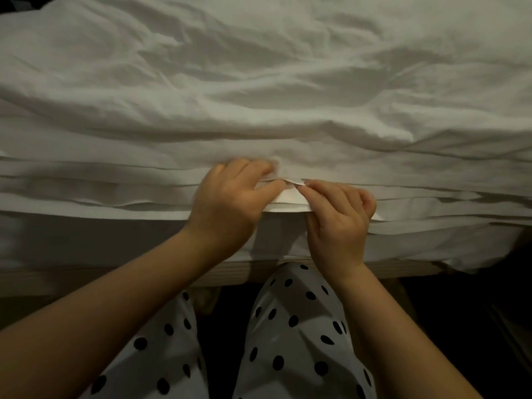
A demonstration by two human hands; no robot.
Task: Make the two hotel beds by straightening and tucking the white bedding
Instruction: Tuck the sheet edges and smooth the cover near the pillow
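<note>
The white bedding (259, 82) runs off the top, left and right edges, so its ends cannot be seen. The fingers (253, 167) of the left hand (227, 203) are blurry. The right hand (336, 226) covers part of the folded edge (288, 208) (the bit just under its palm). Both arms (115, 298) and the spotted trousers (290, 326) are cut off at the bottom. The floor (460, 312) on the right is too dark to make out.

light: dim | furniture: pale bed base (115, 279) | floor: dark (460, 326)
</note>
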